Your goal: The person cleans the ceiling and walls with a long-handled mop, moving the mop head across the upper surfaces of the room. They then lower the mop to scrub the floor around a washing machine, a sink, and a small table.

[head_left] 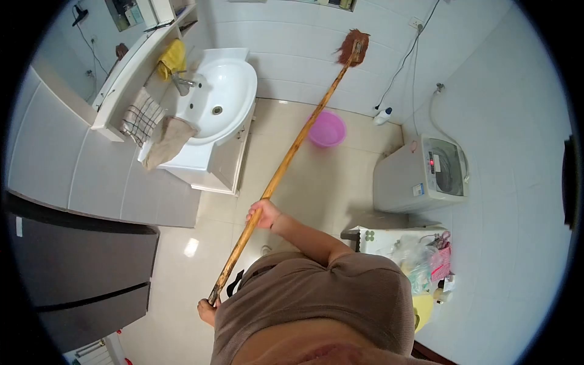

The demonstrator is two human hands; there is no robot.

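A long wooden-handled mop [292, 149] slants from the lower left up toward the tiled wall. Its shaggy reddish-brown head [344, 51] appears against the white tiles; contact is hard to judge. My right hand [263, 214] is wrapped round the handle partway along. Lower down, my left hand [207, 311] grips the dark handle end beside my body, with some fingers hidden. Below the mop head, a pink basin [327, 129] stands on the floor, partly crossed by the handle.
To the left is a white sink [234, 100] with a yellow cloth [173, 59] and towels. A washing machine [395, 176] stands right, near a white bottle [382, 116]. A small table [374, 240] holding plastic bags is beside me. A dark cabinet [79, 261] occupies the lower left.
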